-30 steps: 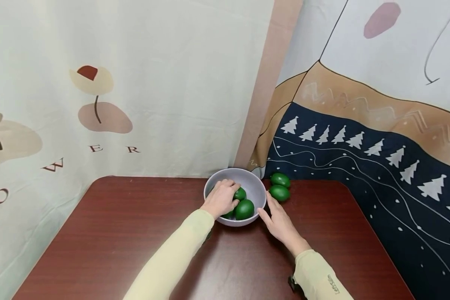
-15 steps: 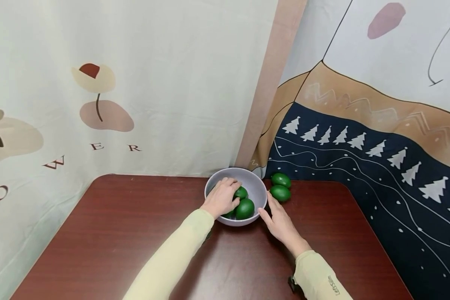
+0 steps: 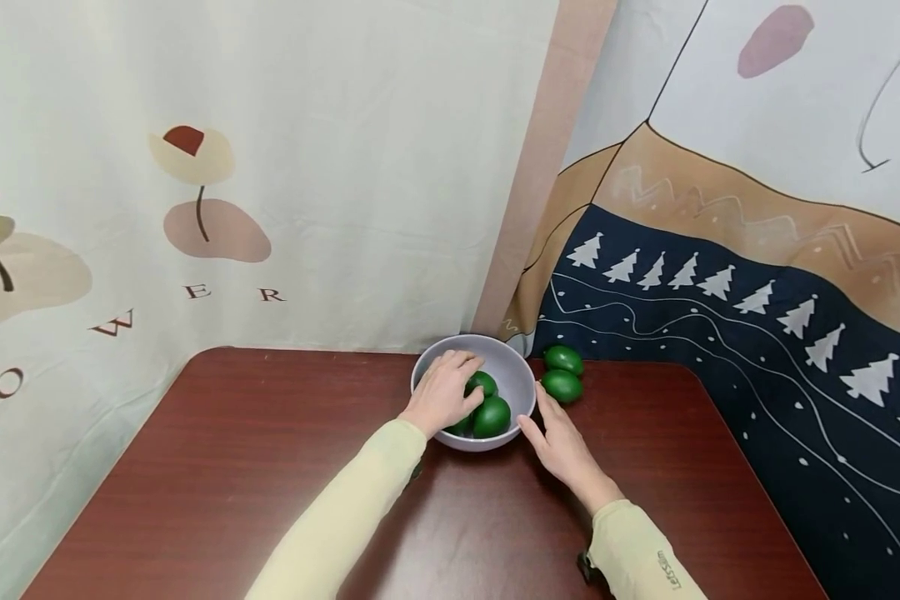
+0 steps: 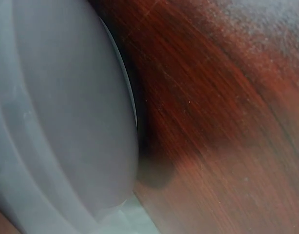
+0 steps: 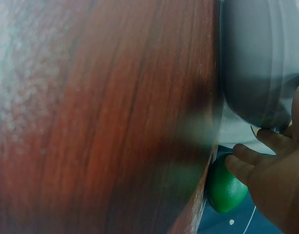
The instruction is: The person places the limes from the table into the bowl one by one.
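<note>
A lavender-grey bowl (image 3: 512, 367) stands at the table's back edge with several smooth green oval fruits (image 3: 491, 417) inside; their exact kind is unclear. My left hand (image 3: 444, 393) is inside the bowl's left part, over the fruits, its fingers loosely spread and its thumb beside one fruit; its palm hides what lies beneath. Against the bowl's right side rests my right hand (image 3: 566, 446), fingers extended. Just beyond its fingertips lie two more green fruits (image 3: 562, 386) on the table. The right wrist view shows a green fruit (image 5: 225, 187) near those fingers; the left wrist view shows the bowl's outer wall (image 4: 76, 107).
The dark red wooden table (image 3: 270, 467) extends in front and to both sides. A pale printed curtain (image 3: 345, 183) hangs behind it, and a dark blue cloth with white trees (image 3: 667, 317) hangs at the right.
My left hand's fingers and thumb have shifted slightly up and spread a little over the fruits. The right hand stays at the bowl, and the view has shifted slightly.
</note>
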A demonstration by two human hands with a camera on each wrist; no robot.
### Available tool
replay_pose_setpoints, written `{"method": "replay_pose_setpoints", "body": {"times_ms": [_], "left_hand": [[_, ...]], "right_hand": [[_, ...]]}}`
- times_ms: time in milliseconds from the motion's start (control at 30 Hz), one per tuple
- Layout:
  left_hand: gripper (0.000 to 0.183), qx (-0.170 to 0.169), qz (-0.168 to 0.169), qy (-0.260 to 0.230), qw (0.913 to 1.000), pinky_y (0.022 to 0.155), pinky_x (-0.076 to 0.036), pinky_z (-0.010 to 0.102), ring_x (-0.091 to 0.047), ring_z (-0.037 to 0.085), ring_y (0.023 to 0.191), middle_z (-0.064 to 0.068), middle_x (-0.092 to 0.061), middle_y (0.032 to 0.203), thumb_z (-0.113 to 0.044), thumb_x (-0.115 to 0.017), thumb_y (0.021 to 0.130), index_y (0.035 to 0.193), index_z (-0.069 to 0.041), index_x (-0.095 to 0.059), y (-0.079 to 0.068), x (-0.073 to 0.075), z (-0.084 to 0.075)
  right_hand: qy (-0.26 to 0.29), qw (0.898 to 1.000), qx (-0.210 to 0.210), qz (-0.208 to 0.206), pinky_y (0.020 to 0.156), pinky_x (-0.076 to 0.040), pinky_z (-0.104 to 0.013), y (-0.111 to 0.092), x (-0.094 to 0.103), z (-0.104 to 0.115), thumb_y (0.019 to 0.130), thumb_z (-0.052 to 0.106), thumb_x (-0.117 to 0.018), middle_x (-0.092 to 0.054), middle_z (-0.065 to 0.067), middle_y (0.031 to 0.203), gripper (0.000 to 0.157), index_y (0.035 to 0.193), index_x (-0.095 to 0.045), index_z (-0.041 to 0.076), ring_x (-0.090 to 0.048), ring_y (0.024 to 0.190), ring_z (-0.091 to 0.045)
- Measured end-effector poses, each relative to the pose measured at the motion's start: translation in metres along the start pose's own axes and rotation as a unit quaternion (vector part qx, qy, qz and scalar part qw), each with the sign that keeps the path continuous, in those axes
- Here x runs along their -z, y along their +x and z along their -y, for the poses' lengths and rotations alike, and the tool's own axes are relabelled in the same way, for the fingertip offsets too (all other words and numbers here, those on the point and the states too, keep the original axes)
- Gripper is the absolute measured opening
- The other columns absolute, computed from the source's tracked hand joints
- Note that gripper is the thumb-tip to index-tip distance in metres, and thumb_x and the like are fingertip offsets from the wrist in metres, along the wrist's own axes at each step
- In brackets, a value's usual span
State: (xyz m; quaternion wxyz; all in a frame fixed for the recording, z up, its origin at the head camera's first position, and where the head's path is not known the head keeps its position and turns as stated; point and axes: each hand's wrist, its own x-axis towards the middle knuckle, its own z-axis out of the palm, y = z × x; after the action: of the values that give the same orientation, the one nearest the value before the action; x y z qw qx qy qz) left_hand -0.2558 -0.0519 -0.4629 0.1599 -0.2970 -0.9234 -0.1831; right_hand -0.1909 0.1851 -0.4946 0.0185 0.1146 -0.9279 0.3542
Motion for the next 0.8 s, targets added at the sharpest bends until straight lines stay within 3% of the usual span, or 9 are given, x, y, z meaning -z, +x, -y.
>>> {"method": "replay_pose_setpoints", "body": {"times_ms": [267,467,800], "left_hand": [[0.044,-0.009,-0.047,-0.044,0.9979,0.112,-0.043,0.043,-0.058,0.030,0.123,0.011,-0.066,0.131,-0.023,-0.065,0.094,0.134,-0.005,-0.067,-0.002,0.001,0.005],[0.045,-0.003,-0.082,-0.069,0.9943,0.110,-0.045,0.042,-0.058,0.030,0.124,0.012,-0.067,0.131,-0.020,-0.068,0.092,0.134,-0.004,-0.068,-0.006,0.011,0.012],[0.050,0.056,-0.076,-0.110,0.9894,0.110,-0.045,0.043,-0.053,0.026,0.131,0.009,-0.062,0.139,-0.022,-0.067,0.093,0.140,-0.005,-0.064,-0.021,0.031,0.028]], "right_hand": [[-0.005,1.000,0.002,-0.005,0.122,-0.027,-0.060,-0.001,0.000,0.000,0.108,0.035,-0.055,-0.030,-0.022,0.166,0.073,0.163,-0.023,0.000,-0.030,0.152,-0.041],[-0.006,1.000,0.007,-0.010,0.122,-0.027,-0.059,0.000,-0.001,0.000,0.108,0.033,-0.055,-0.030,-0.023,0.165,0.071,0.162,-0.024,-0.001,-0.031,0.152,-0.041],[-0.002,1.000,0.006,-0.009,0.121,-0.028,-0.059,0.001,-0.001,-0.002,0.107,0.032,-0.057,-0.031,-0.023,0.165,0.072,0.162,-0.025,0.000,-0.032,0.152,-0.041]]}}
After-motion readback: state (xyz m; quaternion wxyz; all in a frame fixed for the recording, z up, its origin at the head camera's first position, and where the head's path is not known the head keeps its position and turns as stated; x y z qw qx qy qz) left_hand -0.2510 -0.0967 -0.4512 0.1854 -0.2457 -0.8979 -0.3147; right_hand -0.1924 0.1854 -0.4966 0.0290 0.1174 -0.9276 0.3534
